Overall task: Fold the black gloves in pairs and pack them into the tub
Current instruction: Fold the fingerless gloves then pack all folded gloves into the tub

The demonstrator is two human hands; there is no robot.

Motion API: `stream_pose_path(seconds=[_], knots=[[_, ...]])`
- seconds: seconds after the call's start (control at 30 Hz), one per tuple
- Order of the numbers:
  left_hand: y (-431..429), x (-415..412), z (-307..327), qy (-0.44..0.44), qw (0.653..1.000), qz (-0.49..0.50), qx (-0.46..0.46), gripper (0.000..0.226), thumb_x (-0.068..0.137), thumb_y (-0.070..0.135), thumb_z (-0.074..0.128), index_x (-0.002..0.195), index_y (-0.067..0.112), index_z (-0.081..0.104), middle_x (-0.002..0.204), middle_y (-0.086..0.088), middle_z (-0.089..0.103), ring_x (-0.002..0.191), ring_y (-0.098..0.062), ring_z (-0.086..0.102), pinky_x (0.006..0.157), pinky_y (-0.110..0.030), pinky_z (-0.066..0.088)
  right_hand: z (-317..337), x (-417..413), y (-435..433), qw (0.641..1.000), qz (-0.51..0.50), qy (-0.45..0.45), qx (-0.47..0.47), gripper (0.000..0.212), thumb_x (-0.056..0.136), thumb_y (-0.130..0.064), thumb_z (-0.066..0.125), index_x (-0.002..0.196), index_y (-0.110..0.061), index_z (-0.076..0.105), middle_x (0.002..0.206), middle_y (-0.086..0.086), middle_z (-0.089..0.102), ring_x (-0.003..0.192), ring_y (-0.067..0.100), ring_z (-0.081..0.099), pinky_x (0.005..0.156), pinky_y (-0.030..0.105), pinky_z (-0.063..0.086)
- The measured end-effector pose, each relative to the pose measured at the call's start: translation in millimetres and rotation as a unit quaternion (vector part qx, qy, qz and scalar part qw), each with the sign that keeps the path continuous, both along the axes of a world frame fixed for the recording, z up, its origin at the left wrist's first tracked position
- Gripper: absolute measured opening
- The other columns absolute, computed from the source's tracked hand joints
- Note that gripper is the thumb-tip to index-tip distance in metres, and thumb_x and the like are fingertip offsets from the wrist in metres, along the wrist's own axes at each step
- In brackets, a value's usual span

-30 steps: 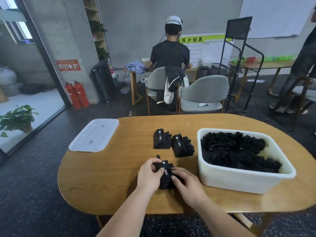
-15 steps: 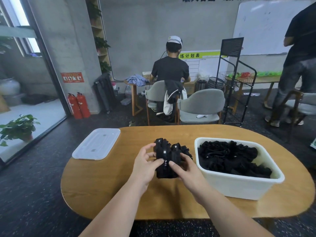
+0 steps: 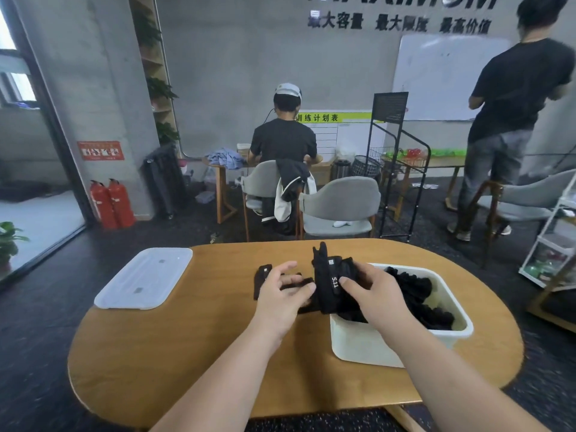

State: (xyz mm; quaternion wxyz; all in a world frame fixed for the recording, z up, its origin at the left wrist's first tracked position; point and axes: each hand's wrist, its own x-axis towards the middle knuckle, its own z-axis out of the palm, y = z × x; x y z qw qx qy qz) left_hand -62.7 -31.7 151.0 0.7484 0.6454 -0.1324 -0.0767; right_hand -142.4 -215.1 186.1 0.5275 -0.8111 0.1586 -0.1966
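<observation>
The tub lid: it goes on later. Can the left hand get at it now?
Probably yes: the lid lies on the table left of the left hand, nothing between them, and that hand only touches folded gloves.

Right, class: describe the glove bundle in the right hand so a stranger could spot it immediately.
On the wooden table, find the white tub. At its left edge the right hand grips a folded glove bundle. Alone among the black gloves, it is held up and shows a white 5.11 label.

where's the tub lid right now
In the head view, the clear lid lies flat on the table, at its left end, left of the left hand.
</observation>
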Motion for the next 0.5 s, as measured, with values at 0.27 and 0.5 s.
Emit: stream_pose_path(seconds=[0.27, 0.5], knots=[[-33.0, 0.2, -31.0, -0.065, 0.972, -0.012, 0.224, 0.054, 0.093, 0.034, 0.079, 0.141, 0.038, 0.054, 0.122, 0.011, 0.058, 0.096, -0.005, 0.069, 0.076, -0.014, 0.052, -18.6, 7.3, -41.8, 0.981, -0.075, 0.135, -0.116, 0.06, 0.1, -0.025, 0.068, 0.154, -0.016, 0.043, 0.131, 0.008, 0.067, 0.114, 0.024, 0.06, 0.088, 0.029, 0.042], [-32.8, 6.1, -35.1, -0.052, 0.968, -0.027, 0.244, 0.057, 0.093, 0.041, 0.079, 0.143, 0.037, 0.051, 0.124, 0.012, 0.057, 0.099, -0.005, 0.069, 0.082, -0.019, 0.054, -32.4, 27.1, -39.4, 0.953, -0.024, 0.198, -0.227, 0.047, 0.099, -0.026, 0.065, 0.146, -0.026, 0.057, 0.13, -0.001, 0.07, 0.121, 0.024, 0.064, 0.099, 0.034, 0.051]])
